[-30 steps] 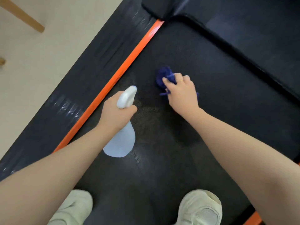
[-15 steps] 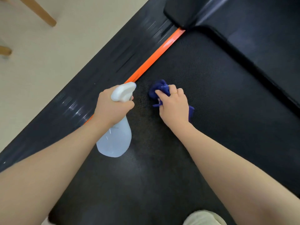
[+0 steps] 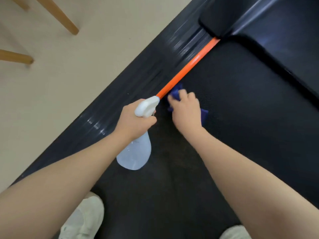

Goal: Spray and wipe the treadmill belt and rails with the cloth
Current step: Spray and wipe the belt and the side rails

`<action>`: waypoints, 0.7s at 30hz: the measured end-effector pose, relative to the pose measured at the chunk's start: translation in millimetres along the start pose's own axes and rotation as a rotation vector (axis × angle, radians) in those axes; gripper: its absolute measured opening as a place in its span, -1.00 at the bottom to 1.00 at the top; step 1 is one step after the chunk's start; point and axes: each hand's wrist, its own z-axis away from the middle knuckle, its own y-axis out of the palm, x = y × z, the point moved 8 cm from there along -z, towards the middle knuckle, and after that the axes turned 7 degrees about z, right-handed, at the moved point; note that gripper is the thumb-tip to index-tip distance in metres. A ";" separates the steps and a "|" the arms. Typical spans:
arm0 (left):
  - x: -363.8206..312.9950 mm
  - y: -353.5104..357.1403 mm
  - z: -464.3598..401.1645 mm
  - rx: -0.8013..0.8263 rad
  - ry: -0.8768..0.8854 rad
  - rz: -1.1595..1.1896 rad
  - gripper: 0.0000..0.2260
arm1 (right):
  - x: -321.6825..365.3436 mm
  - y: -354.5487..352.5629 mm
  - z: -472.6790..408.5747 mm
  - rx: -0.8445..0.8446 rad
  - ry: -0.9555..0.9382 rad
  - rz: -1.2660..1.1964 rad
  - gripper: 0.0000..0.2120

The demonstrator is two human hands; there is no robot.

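My right hand (image 3: 187, 112) grips a crumpled blue cloth (image 3: 204, 116) and presses it on the black treadmill belt (image 3: 241, 118), right beside the orange strip (image 3: 188, 69) of the left rail. Most of the cloth is hidden under the hand. My left hand (image 3: 133, 122) grips the neck of a white spray bottle (image 3: 135, 152). Its nozzle points forward, close to the cloth, and its pale body hangs above the belt.
The dark ribbed left rail (image 3: 120, 100) runs diagonally beside the orange strip, with beige floor (image 3: 86, 57) beyond it. Wooden furniture legs (image 3: 67, 23) stand at the upper left. The black motor cover (image 3: 259, 14) lies ahead. My white shoes (image 3: 84, 219) stand on the belt.
My right hand has slid the cloth left across the belt until it reaches the orange strip. My left hand with the bottle stayed beside it, and the view shifted.
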 end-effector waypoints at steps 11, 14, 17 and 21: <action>13.1 -52.5 7.9 0.059 -0.037 0.246 -0.77 | 20.9 -21.6 21.0 -0.131 0.353 -0.543 -0.66; 31.1 -85.3 13.8 -0.038 -0.098 0.355 -0.68 | 45.9 -41.9 -5.4 -0.246 0.266 -0.453 -0.64; 50.9 -107.8 13.7 -0.163 -0.170 0.471 -0.70 | 59.7 -35.9 -43.8 -0.251 0.203 -0.239 -0.65; 62.7 -115.8 9.0 -0.263 -0.250 0.558 -0.76 | 96.4 -2.3 -69.6 -0.008 0.062 -0.098 -0.63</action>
